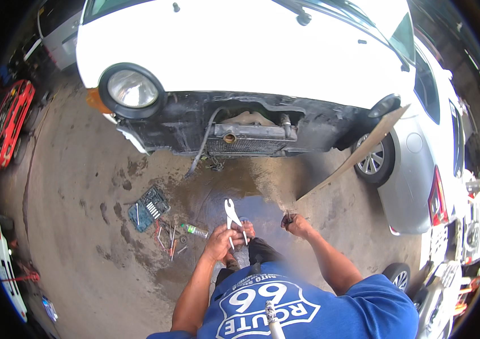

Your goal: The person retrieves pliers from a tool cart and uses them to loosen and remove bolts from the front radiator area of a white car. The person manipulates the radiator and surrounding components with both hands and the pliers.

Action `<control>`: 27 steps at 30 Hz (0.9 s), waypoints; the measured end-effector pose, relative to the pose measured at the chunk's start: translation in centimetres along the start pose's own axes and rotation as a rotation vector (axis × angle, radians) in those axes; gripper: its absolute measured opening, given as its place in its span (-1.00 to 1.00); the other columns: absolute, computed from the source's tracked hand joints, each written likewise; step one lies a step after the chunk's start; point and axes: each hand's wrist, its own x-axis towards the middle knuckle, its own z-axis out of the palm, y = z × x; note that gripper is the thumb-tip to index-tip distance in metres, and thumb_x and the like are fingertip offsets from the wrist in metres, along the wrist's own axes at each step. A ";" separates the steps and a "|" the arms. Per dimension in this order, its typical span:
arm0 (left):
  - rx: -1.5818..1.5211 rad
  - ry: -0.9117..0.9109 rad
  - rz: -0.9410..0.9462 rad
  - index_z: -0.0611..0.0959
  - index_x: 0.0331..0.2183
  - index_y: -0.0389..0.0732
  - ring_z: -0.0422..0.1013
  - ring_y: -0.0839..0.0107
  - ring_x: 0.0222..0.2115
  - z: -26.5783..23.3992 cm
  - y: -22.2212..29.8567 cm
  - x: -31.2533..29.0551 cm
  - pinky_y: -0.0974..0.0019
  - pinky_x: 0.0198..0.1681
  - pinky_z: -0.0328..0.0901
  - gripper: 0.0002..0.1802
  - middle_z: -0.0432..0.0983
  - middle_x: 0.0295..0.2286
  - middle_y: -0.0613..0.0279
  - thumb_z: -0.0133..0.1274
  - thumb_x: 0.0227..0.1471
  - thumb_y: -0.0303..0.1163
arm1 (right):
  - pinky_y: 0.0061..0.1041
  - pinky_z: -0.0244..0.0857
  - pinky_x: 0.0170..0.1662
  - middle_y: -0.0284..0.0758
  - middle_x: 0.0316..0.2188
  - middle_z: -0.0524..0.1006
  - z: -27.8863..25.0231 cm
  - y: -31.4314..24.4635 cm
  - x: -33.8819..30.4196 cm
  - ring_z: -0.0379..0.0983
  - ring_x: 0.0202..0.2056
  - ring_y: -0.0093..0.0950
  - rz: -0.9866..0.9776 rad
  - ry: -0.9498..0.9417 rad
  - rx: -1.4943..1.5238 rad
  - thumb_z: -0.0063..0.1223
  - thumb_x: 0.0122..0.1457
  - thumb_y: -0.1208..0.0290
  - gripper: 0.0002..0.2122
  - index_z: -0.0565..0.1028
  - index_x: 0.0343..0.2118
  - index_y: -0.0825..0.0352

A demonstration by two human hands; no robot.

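Note:
Slip-joint pliers [230,211] point up and away from me, their jaws slightly apart. My left hand [217,243] is closed around the handles. To the right, my right hand [297,225] is closed, fingers pinched on a small dark thing [288,214] whose kind I cannot make out. Both hands are in front of my body, apart from the white vehicle [240,62]. Its lower front is uncovered, so the radiator [245,146] shows, with a round brass-coloured opening [229,138] on it. A grey hose [197,158] hangs down beside the radiator.
An open socket-set case [148,208], loose hand tools [171,240] and a plastic bottle [196,230] lie on the floor at left. Water wets the floor ahead. A thin brown panel [359,151] juts out near a silver car [412,169]. A lit cigarette [274,322] shows near my chest.

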 end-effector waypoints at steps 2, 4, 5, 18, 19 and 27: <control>0.057 -0.016 -0.066 0.55 -0.12 -0.39 0.43 -0.09 0.07 1.5 1.7 3.9 -0.05 0.09 0.42 -0.67 0.42 0.07 -0.23 -0.18 0.08 -0.54 | -0.54 0.27 -0.33 -0.49 -0.50 0.50 0.9 1.4 -3.8 0.37 -0.43 -0.59 -0.006 0.110 0.239 -0.01 -0.05 0.61 -0.83 0.58 -0.42 0.22; 0.021 -0.110 -0.090 0.57 -0.15 -0.37 0.37 -0.14 0.13 3.3 3.1 7.5 -0.14 0.14 0.35 -0.67 0.37 0.11 -0.25 -0.15 0.02 -0.55 | -0.47 0.34 -0.27 -0.39 -0.49 0.57 2.2 2.5 -6.5 0.44 -0.39 -0.52 0.046 0.219 0.328 0.05 0.00 0.55 -0.85 0.62 -0.37 0.28; -0.015 -0.145 -0.100 0.58 -0.17 -0.36 0.34 -0.16 0.14 4.3 3.7 9.1 -0.18 0.16 0.31 -0.67 0.36 0.12 -0.26 -0.14 0.00 -0.56 | -0.48 0.34 -0.26 -0.40 -0.48 0.57 2.6 3.1 -7.6 0.45 -0.38 -0.52 0.056 0.257 0.360 0.05 0.00 0.55 -0.85 0.62 -0.37 0.28; -0.224 -0.221 -0.179 0.63 -0.36 -0.25 0.14 -0.35 0.23 10.9 7.0 29.0 -0.37 0.25 0.11 -0.77 0.20 0.23 -0.28 -0.07 -0.11 -0.47 | -0.49 0.38 -0.14 -0.33 -0.40 0.64 -7.8 7.4 1.0 0.50 -0.30 -0.52 0.024 0.184 0.486 0.07 0.14 0.55 -0.88 0.63 -0.32 0.34; -0.223 -0.216 -0.184 0.63 -0.36 -0.25 0.13 -0.37 0.23 11.0 6.9 29.8 -0.37 0.25 0.12 -0.77 0.20 0.23 -0.27 -0.07 -0.11 -0.46 | -0.50 0.36 -0.15 -0.37 -0.42 0.64 -9.2 7.1 2.2 0.47 -0.31 -0.56 -0.007 0.192 0.648 0.06 0.15 0.57 -0.87 0.64 -0.31 0.34; -0.204 -0.149 -0.211 0.59 -0.39 -0.24 0.15 -0.40 0.22 9.8 6.8 32.4 -0.37 0.22 0.16 -0.82 0.17 0.25 -0.26 -0.08 -0.08 -0.46 | -0.43 0.36 -0.04 -0.23 -0.30 0.65 -17.3 5.8 7.4 0.53 -0.20 -0.40 -0.007 0.111 0.267 -0.12 -0.09 0.66 -0.67 0.62 -0.26 0.39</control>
